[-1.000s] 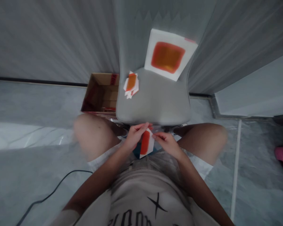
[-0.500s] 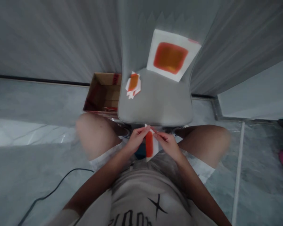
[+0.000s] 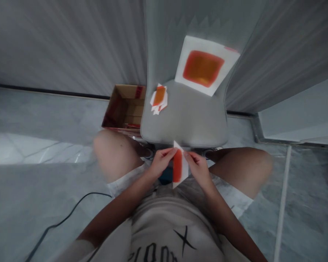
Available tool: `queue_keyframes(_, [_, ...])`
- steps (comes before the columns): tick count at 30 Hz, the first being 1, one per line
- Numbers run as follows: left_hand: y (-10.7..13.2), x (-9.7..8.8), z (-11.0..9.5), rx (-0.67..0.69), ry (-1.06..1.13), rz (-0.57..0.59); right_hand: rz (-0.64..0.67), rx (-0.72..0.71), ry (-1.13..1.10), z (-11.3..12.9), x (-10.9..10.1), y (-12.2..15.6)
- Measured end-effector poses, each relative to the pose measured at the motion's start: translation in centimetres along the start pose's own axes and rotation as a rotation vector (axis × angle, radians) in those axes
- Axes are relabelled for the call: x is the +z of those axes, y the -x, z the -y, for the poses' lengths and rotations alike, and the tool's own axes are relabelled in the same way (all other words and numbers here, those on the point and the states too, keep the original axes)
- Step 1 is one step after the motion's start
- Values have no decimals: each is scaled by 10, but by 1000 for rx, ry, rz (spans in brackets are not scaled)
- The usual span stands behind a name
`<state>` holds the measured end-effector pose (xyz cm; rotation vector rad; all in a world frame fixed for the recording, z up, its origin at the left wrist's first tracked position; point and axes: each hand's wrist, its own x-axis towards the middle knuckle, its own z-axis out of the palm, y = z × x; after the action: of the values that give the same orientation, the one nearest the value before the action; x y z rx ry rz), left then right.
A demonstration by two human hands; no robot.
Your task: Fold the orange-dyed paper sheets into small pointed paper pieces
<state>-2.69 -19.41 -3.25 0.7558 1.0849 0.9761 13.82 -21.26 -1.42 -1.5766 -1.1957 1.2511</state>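
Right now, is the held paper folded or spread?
Folded: on the paper the orange patch reaches one edge; left hand and right hand pinch it.

The folded sheet (image 3: 179,165) is noted as thin white paper with a smooth, orange-red coated face. The chair seat (image 3: 186,123) is covered in matt grey upholstery; the box (image 3: 123,109) is plain brown cardboard, the floor (image 3: 43,153) polished, stone-like tile.

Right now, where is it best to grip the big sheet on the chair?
Pinch the sheet by its left white margin, low down, coming from the left: it leans on the chair back, lower edge on the seat, so a gap likely opens behind there.
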Motion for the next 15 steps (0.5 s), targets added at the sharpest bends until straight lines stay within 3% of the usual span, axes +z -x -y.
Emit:
queue_keyframes(6, [0, -3, 4, -27, -46, 6, -11, -15, 24, -1, 1, 3])
queue_keyframes(10, [0, -8, 5, 19, -190, 51, -78, -72, 80, 0, -1, 4])
queue_keyframes(15, [0, -12, 0, 82, -324, 20, -62, -65, 127, -1, 0, 4])
